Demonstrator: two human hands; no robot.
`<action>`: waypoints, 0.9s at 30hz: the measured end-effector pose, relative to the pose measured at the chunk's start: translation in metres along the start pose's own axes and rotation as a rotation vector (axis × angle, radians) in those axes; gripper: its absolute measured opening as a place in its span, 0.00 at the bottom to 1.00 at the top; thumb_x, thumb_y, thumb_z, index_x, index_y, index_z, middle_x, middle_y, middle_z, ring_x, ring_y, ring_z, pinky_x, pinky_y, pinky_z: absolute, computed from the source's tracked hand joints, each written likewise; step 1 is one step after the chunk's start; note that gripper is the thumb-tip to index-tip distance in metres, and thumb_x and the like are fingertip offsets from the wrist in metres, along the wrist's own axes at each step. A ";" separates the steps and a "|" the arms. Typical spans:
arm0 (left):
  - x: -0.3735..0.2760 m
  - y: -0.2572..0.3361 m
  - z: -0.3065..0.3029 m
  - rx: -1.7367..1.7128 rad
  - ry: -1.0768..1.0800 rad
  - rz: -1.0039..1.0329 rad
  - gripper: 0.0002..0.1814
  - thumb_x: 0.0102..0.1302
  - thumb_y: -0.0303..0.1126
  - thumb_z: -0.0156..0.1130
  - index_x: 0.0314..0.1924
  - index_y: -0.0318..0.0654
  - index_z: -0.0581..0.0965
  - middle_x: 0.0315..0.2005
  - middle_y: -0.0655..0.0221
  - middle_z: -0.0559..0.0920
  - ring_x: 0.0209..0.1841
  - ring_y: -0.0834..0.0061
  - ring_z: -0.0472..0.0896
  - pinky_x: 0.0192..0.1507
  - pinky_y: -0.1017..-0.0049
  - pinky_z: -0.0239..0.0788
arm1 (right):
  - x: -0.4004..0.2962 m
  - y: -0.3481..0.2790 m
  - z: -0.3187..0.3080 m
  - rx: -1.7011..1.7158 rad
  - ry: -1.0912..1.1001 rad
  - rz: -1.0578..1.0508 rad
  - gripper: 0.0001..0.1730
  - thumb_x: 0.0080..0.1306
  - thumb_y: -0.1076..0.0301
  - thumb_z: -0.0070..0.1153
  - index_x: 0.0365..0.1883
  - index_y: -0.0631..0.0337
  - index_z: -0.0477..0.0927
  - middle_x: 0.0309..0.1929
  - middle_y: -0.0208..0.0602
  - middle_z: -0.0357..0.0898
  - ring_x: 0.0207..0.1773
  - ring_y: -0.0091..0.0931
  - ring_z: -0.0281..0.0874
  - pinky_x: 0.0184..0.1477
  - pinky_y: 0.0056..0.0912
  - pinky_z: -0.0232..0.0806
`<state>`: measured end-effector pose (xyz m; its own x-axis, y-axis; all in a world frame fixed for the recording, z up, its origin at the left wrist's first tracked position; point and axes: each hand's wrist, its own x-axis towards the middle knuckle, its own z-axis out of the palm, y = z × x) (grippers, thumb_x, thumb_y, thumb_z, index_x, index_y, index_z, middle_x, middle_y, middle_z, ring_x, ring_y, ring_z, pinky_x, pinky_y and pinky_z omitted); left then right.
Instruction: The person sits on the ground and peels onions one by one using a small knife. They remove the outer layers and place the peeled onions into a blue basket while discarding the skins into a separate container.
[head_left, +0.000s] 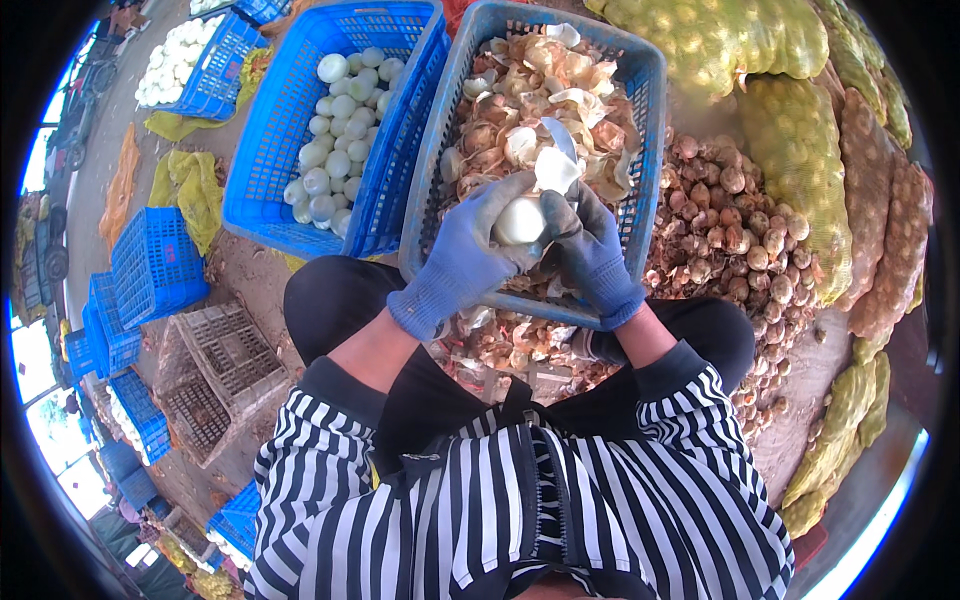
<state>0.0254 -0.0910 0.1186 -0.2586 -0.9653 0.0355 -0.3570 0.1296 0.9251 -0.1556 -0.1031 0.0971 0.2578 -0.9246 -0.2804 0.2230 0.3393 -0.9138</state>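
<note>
My left hand (480, 240), in a blue knit work glove, is closed around a peeled white onion (519, 221). Against the onion's right side, my gloved right hand (589, 244) grips a knife whose handle is hidden in the fingers. The knife blade (559, 137) points up and away from me. A pale piece of onion skin (556, 171) stands between the blade and the onion. Both hands are over a blue plastic crate (412, 225) heaped with loose onion skins (577, 75).
Left of it, a brighter blue crate (259, 172) holds peeled onions (341, 139). Unpeeled onions (750, 240) lie piled on the floor at right, beside full mesh sacks (795, 165). Farther left stand several blue crates (161, 259) and a dirty pale crate (232, 352).
</note>
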 end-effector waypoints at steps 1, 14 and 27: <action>0.001 -0.001 0.001 0.068 0.027 0.042 0.41 0.54 0.29 0.75 0.68 0.38 0.70 0.62 0.62 0.78 0.64 0.70 0.76 0.66 0.70 0.66 | 0.001 0.004 0.000 0.006 0.015 -0.039 0.25 0.74 0.54 0.59 0.57 0.66 0.73 0.45 0.30 0.81 0.43 0.15 0.77 0.43 0.20 0.72; 0.005 0.016 -0.017 -0.445 -0.115 -0.385 0.33 0.58 0.30 0.73 0.63 0.32 0.73 0.49 0.67 0.81 0.50 0.77 0.81 0.56 0.76 0.74 | 0.008 -0.019 0.007 -0.177 0.035 -0.135 0.13 0.76 0.62 0.56 0.46 0.64 0.78 0.31 0.24 0.77 0.34 0.12 0.71 0.34 0.20 0.68; 0.003 -0.002 -0.024 0.123 0.245 -0.058 0.31 0.53 0.29 0.71 0.59 0.33 0.74 0.43 0.60 0.81 0.43 0.71 0.82 0.47 0.72 0.76 | -0.026 -0.021 0.001 -1.208 -0.078 -0.482 0.11 0.72 0.67 0.55 0.50 0.61 0.78 0.36 0.44 0.78 0.34 0.44 0.81 0.35 0.43 0.72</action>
<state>0.0466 -0.0991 0.1262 -0.0153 -0.9961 0.0875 -0.4751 0.0842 0.8759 -0.1662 -0.0861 0.1239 0.4525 -0.8825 0.1285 -0.6630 -0.4292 -0.6133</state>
